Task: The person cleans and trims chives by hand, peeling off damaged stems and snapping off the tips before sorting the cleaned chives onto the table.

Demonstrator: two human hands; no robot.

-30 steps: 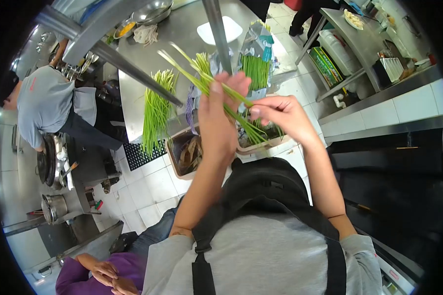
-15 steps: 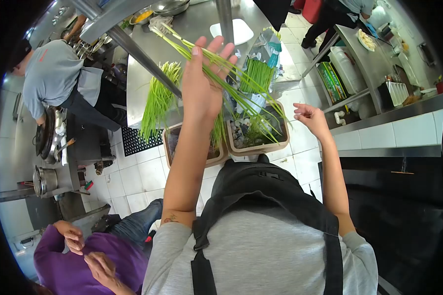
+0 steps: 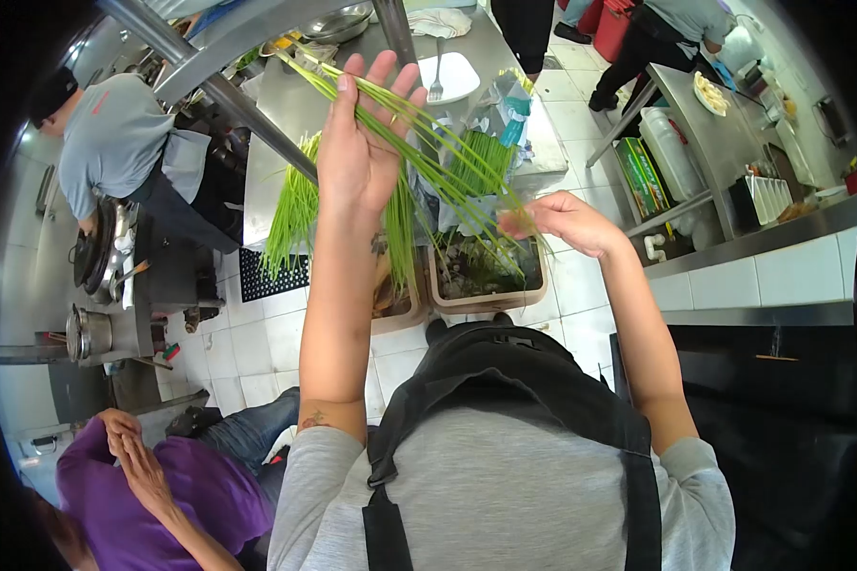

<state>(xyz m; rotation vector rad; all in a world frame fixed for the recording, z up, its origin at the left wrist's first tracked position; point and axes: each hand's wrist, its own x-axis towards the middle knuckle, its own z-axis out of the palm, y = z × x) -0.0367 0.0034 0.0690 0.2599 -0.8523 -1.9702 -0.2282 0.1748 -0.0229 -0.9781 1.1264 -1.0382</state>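
Observation:
My left hand, palm up with fingers extended, supports a loose bunch of long green chives under its thumb. Their pale ends point up and left, and their thin tips hang down to the right. At those tips is my right hand, thumb and fingertips pinched together on the ends of a few blades. More chives lie in a pile on the metal table to the left. Another bundle rests in plastic wrapping to the right, partly behind the held stalks.
Below the table edge stand two beige bins; the right bin contains green scraps. A white plate with a fork sits on the metal table. Metal posts rise in front. A person in purple is at lower left; others work nearby.
My right hand has moved left and inward from beside the bin to the chive tips. My left hand has shifted slightly left and up with the bunch.

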